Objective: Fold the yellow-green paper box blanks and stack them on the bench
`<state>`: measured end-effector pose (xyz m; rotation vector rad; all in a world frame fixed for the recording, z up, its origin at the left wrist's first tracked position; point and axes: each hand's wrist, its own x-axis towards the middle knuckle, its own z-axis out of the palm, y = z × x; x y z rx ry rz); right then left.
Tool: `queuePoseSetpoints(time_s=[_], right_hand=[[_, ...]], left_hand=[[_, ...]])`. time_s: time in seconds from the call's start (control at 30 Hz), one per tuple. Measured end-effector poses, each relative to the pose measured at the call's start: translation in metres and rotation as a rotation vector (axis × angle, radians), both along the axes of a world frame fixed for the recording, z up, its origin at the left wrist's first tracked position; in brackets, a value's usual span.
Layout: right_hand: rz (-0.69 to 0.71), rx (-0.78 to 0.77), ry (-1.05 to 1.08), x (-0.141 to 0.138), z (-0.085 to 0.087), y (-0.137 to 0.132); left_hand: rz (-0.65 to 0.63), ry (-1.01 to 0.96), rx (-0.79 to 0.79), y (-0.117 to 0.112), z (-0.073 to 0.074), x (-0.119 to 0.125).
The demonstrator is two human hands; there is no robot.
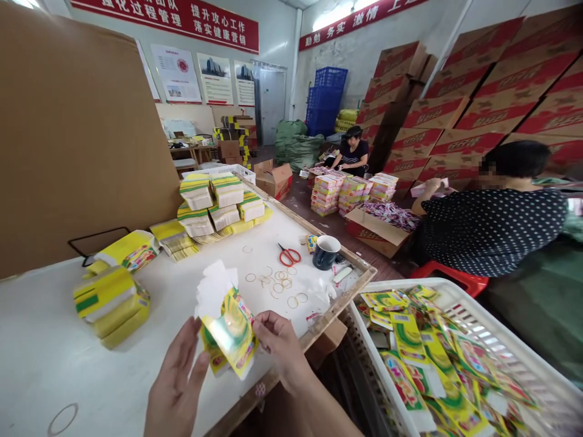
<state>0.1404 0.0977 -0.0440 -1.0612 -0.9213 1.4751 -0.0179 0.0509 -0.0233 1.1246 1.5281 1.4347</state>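
Lower centre: a right hand [279, 340] pinches flat yellow-green cartons [233, 331] by their right edge above the white table [40, 346] | left hand [175, 379] half-open alongside, nothing visibly gripped | risk: glossy cartons could slip, held from one side | red banner [182, 23], upper left, reads "落实健康营销"; carton lettering too blurred

White tabletop [168, 291], right corner: dark cylindrical mug [325, 255]; left of it, red-handled metal scissors [289, 258]; before these, thin tan bands [283, 283]. Far end: stacked yellow-and-white carton bundles [197, 195]. Right, beyond the corner: white plastic basket [405, 283] containing yellow printed cartons [407, 334].
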Motion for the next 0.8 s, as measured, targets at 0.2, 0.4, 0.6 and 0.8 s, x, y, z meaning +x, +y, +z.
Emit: queuePoseSetpoints(time_s=[0.2,0.4,0.6,0.8], right_hand=[[0.089,-0.103,0.204,0.005,0.011,-0.030],[0.080,-0.015,0.148,0.012,0.017,-0.037],[0.154,0.044,0.121,0.010,0.031,-0.044],[0.520,-0.026,0.082,0.020,0.020,-0.049]], left_hand=[[-0.257,-0.496,-0.101,0.000,0.006,0.014],[-0.310,-0.575,-0.145,0.004,0.009,0.025],[-0.194,-0.635,-0.291,-0.003,0.008,0.035],[-0.119,-0.691,-0.480,-0.021,0.015,0.044]])
